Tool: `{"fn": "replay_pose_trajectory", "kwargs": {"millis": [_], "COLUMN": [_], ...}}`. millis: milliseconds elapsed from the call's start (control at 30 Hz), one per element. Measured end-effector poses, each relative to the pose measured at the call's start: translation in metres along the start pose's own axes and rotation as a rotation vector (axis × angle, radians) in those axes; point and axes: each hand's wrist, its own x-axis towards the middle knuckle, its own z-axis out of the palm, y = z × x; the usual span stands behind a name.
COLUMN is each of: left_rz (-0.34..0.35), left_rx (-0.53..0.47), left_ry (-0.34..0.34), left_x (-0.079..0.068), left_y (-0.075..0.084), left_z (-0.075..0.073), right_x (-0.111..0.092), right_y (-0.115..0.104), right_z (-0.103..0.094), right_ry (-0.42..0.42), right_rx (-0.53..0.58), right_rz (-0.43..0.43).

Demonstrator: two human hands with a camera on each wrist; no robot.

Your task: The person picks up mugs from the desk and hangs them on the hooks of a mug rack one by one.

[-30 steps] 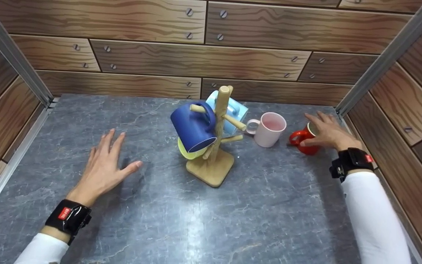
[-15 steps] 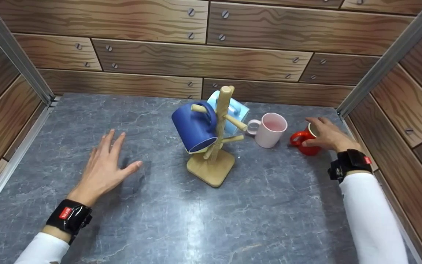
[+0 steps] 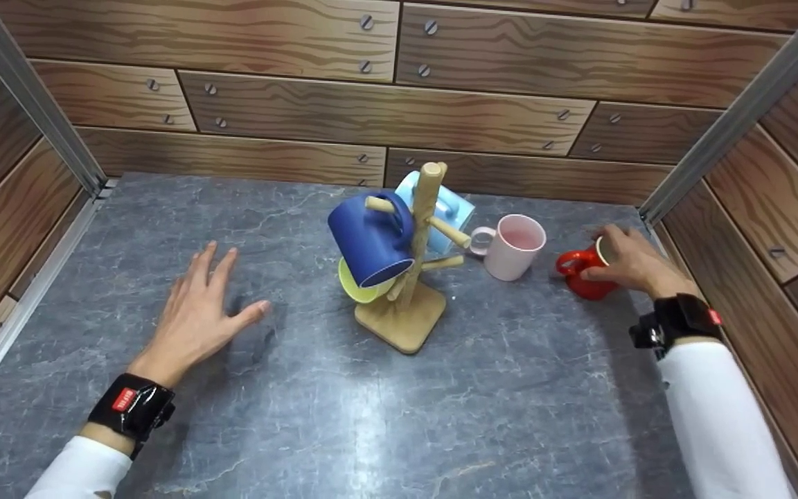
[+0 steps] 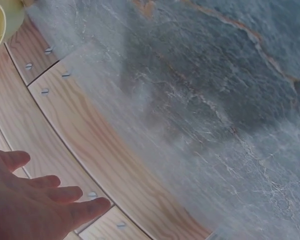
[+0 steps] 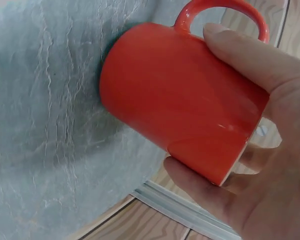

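My right hand (image 3: 631, 262) grips a red mug (image 3: 587, 274) near its rim, at the right of the table. In the right wrist view the thumb lies along the red mug (image 5: 180, 95) close to its handle, and the other fingers reach round the opposite side. The mug leans, its base close over the grey surface. My left hand (image 3: 194, 312) hovers at the left with fingers spread and holds nothing; the left wrist view also shows the left hand (image 4: 45, 200) extended. Beside the red mug a pink mug (image 3: 510, 253) stands upright.
A wooden mug tree (image 3: 402, 319) stands mid-table. On its pegs hang a dark blue mug (image 3: 368, 239), a light blue mug (image 3: 451, 215) behind the post, and a yellow-green mug (image 3: 361, 284) lower down. Wood-patterned walls (image 3: 288, 107) enclose the back and sides.
My right hand has closed round the red mug near its rim, and the mug has shifted slightly and tilted. The left hand stays in place.
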Motion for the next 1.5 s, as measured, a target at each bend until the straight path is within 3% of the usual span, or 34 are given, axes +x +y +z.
{"fn": "replay_pose_trajectory", "kwargs": {"millis": [267, 633, 867, 1233, 1500], "left_rz": [0.016, 0.029, 0.061, 0.062, 0.093], "left_rx": [-0.006, -0.011, -0.003, -0.004, -0.004], "left_ry": [0.015, -0.007, 0.0, -0.039, -0.062], "left_x": [0.001, 0.001, 0.001, 0.001, 0.0], "left_y": [0.004, 0.013, 0.018, 0.024, 0.034], "left_z": [0.0, 0.004, 0.008, 0.016, 0.024], "right_x": [-0.025, -0.057, -0.073, -0.088, -0.09], "right_y": [-0.002, -0.023, -0.043, -0.074, -0.099], "right_z": [0.002, 0.021, 0.032, 0.047, 0.054], "right_ry": [0.141, 0.302, 0.322, 0.371, 0.311], "right_rx": [0.005, 0.114, 0.185, 0.196, 0.269], "right_rz": [-0.005, -0.051, -0.075, -0.072, -0.053]}}
